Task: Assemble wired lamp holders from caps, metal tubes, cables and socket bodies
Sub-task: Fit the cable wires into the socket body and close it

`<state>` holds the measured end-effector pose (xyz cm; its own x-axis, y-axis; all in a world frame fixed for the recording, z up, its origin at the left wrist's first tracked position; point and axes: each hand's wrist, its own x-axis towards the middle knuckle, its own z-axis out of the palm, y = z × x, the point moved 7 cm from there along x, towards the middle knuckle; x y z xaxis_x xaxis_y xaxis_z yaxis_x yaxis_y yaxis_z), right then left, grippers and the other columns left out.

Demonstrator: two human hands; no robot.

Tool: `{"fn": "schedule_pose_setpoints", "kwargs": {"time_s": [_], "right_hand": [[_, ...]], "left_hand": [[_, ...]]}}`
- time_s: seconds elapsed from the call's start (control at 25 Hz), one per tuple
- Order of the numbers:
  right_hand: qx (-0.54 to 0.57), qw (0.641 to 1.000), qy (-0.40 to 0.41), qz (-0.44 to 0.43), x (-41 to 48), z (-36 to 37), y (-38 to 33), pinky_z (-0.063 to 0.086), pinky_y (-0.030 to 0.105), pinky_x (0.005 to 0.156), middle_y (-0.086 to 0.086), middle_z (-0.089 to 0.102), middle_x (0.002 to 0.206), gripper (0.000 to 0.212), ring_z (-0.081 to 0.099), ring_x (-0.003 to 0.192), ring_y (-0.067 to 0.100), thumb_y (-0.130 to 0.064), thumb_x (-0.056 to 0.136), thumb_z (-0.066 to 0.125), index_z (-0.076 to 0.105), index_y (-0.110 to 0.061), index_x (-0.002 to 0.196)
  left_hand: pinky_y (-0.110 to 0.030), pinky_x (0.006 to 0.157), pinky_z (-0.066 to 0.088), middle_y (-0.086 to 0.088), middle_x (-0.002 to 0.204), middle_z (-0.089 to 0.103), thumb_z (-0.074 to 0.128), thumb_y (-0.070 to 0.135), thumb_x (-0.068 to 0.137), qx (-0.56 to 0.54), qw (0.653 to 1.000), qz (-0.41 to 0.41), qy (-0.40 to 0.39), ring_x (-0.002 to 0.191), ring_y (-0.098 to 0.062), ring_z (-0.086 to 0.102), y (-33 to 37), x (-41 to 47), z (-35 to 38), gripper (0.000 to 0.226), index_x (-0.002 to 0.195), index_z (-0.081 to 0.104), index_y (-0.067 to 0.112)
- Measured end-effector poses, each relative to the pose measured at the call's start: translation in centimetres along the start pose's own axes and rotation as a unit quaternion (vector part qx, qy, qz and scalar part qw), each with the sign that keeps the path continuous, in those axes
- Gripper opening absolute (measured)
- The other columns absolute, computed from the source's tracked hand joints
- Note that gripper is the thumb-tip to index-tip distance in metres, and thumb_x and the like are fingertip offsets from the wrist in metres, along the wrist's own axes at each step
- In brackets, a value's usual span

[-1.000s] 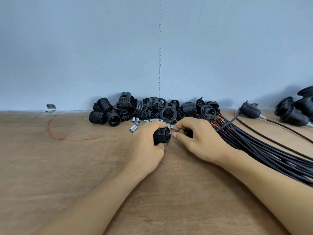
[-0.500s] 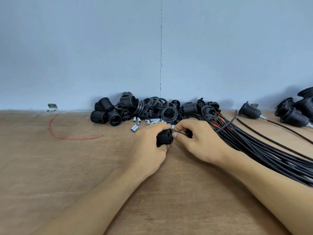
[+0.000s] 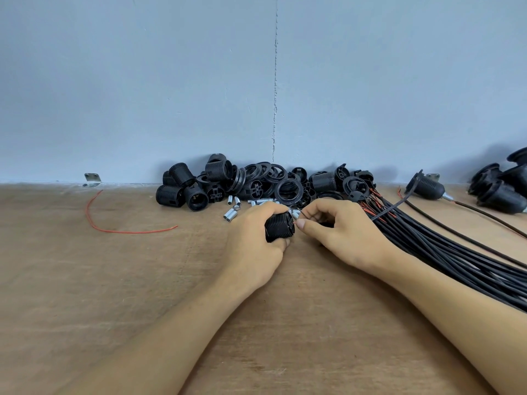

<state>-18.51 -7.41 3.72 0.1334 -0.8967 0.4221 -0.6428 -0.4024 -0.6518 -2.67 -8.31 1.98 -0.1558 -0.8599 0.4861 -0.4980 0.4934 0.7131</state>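
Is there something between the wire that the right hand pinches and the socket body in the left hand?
Nothing visible. The right hand pinches the wire right at the end of the socket body gripped by the left hand. The metal tubes lie behind, not between.

The left hand covers most of the socket body (only its threaded end shows). The wire end pinched by the right hand is too small to make out. The cable bundle and assembled holders run off the right edge.
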Motion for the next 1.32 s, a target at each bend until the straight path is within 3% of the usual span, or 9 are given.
{"fn": "schedule_pose_setpoints", "kwargs": {"time_s": [0.08,0.28,0.44,0.64,0.8,1.0,1.2,1.32], "right_hand": [[-0.021,1.0,-0.003,-0.003,0.0,0.2,-0.2,0.039,0.007,0.067,-0.011,0.066,0.071,0.018,0.056,0.069,-0.005,-0.018,0.091,0.071,0.066,-0.031,0.079],[-0.024,0.999,-0.024,0.009,-0.1,0.6,-0.5,0.039,0.011,0.063,-0.011,0.061,0.069,0.025,0.051,0.067,0.0,-0.018,0.093,0.067,0.062,-0.034,0.075],[-0.024,0.999,-0.034,0.021,-0.2,0.9,-0.2,0.037,0.016,0.064,-0.01,0.059,0.068,0.016,0.049,0.066,0.001,-0.02,0.093,0.067,0.066,-0.027,0.079],[0.005,1.0,-0.015,0.026,-0.1,0.7,0.3,0.039,0.01,0.064,-0.019,0.06,0.062,0.014,0.052,0.063,-0.004,-0.021,0.091,0.071,0.07,-0.028,0.079],[0.064,0.998,0.001,0.019,0.1,0.3,0.3,0.044,0.013,0.071,-0.01,0.071,0.076,0.005,0.06,0.07,-0.002,-0.018,0.088,0.074,0.073,-0.022,0.085],[0.111,0.994,-0.015,0.008,0.1,-0.2,0.0,0.051,0.017,0.064,-0.002,0.072,0.077,0.006,0.064,0.067,0.007,-0.022,0.091,0.072,0.073,-0.024,0.086],[0.084,0.996,-0.021,-0.011,0.2,0.1,-0.3,0.046,0.012,0.071,-0.015,0.07,0.079,0.008,0.063,0.076,-0.004,-0.019,0.087,0.076,0.074,-0.027,0.087],[0.048,0.997,-0.005,-0.052,0.0,-0.2,-1.1,0.049,0.016,0.073,-0.013,0.07,0.084,0.01,0.065,0.082,0.003,-0.017,0.086,0.077,0.075,-0.026,0.092]], "left_hand": [[-0.02,0.083,0.047,0.015,0.094,0.07,0.081,0.003,0.074,0.0,1.0,0.003,-0.002,0.093,-0.008,0.062,0.0,0.0,0.0,0.04,0.103,0.073,0.029],[-0.001,0.072,0.037,0.024,0.082,0.066,0.083,0.002,0.071,0.004,1.0,0.001,0.001,0.084,0.009,0.06,0.0,-0.1,-0.1,0.044,0.102,0.075,0.032],[-0.007,0.074,0.041,0.014,0.086,0.069,0.082,0.004,0.072,0.011,1.0,0.003,-0.015,0.085,-0.004,0.061,0.2,-0.3,0.0,0.044,0.102,0.074,0.035],[-0.007,0.071,0.04,0.015,0.085,0.069,0.08,0.002,0.074,0.001,1.0,0.0,-0.022,0.083,-0.002,0.061,0.1,-0.2,-0.1,0.04,0.1,0.073,0.032],[-0.008,0.076,0.041,0.015,0.092,0.068,0.078,0.0,0.075,-0.01,1.0,-0.01,-0.02,0.089,-0.003,0.061,-0.2,0.1,0.2,0.04,0.101,0.069,0.029],[-0.035,0.1,0.051,0.014,0.105,0.071,0.078,-0.002,0.079,-0.129,0.988,-0.083,-0.026,0.106,-0.009,0.065,-1.8,0.3,0.2,0.047,0.104,0.064,0.034],[-0.047,0.103,0.051,0.015,0.105,0.071,0.076,-0.005,0.077,-0.157,0.983,-0.093,-0.035,0.107,-0.014,0.066,-2.2,0.3,0.4,0.052,0.102,0.063,0.039],[-0.051,0.103,0.05,0.013,0.106,0.071,0.074,-0.006,0.077,-0.163,0.981,-0.097,-0.039,0.106,-0.018,0.065,-2.2,0.4,0.4,0.053,0.102,0.063,0.039]]}}
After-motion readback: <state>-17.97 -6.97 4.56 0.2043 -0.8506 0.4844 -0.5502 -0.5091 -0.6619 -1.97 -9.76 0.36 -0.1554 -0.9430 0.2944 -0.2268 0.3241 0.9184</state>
